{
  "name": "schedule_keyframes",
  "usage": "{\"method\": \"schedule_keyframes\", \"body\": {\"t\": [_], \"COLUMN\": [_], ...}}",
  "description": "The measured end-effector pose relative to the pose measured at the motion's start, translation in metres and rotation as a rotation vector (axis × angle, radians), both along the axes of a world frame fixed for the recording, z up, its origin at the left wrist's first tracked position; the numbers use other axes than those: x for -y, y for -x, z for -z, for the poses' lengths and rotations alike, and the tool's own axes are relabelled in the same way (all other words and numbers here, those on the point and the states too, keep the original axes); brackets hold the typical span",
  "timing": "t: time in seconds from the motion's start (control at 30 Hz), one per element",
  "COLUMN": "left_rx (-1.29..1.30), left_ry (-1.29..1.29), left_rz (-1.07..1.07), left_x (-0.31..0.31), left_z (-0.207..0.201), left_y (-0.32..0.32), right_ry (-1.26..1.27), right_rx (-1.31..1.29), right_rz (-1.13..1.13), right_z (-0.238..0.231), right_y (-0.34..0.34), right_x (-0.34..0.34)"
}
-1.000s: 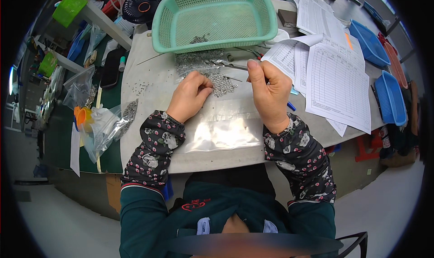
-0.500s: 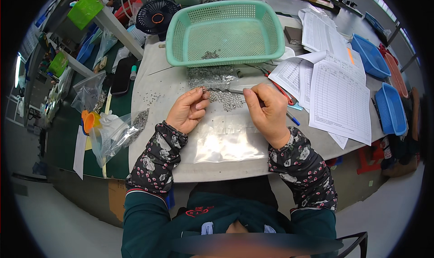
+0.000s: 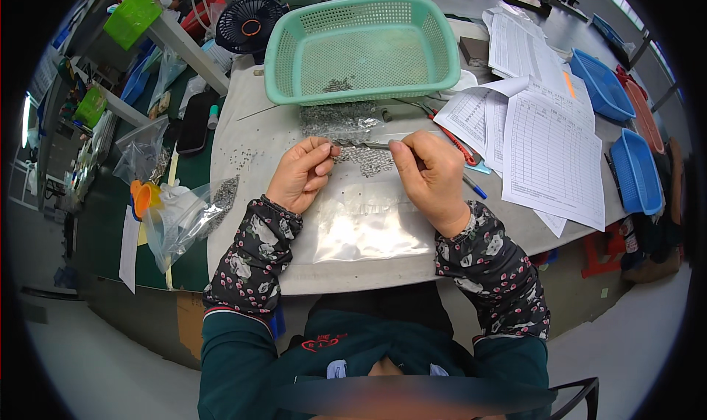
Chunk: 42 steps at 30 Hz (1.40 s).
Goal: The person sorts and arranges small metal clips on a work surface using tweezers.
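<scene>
Head view, left hand [image 3: 300, 175] and right hand [image 3: 431, 178] closer together, tweezers [image 3: 372, 146] now level

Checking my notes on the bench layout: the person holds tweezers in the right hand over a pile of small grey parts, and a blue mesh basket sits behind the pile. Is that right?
Not quite: the mesh basket is green, not blue, as the head view shows. The rest holds: the right hand holds the tweezers over the pile of small grey parts, and the basket sits behind it.

Too small to tell – the grey bits [image 3: 364, 159] between the hands, likewise those in the basket [image 3: 287, 55]. Pinched in the left hand [image 3: 300, 175]: hidden by fingertips. Blurred across the lower edge – a face. Print on papers [image 3: 549, 151] unreadable.
</scene>
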<state>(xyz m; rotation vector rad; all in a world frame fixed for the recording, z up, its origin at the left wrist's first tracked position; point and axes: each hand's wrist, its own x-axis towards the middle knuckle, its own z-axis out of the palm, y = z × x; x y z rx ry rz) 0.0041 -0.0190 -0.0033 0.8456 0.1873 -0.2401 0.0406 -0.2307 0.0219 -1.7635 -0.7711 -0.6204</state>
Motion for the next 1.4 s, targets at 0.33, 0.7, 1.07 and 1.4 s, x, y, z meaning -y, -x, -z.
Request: {"method": "schedule_keyframes", "body": {"t": [0.33,0.7,1.07,1.4], "left_rx": [0.111,0.119,0.174,0.205], "left_ry": [-0.386,-0.443,-0.568,-0.627], "left_rz": [-0.097,-0.058,-0.204,-0.236], "left_x": [0.005,0.001,0.007,0.010], "left_z": [-0.002,-0.005,-0.007,-0.008], "left_y": [0.002,0.004,0.006,0.010], "right_ry": [0.033,0.049,0.069,0.103], "right_rx": [0.004,-0.022,0.001,0.077], "right_rz": [-0.009,-0.005,0.002,0.005], "right_z": [0.005,0.007,0.007,0.005], "right_y": [-0.001,0.000,0.000,0.003], "right_x": [-0.002,-0.005,-0.005,-0.005]}}
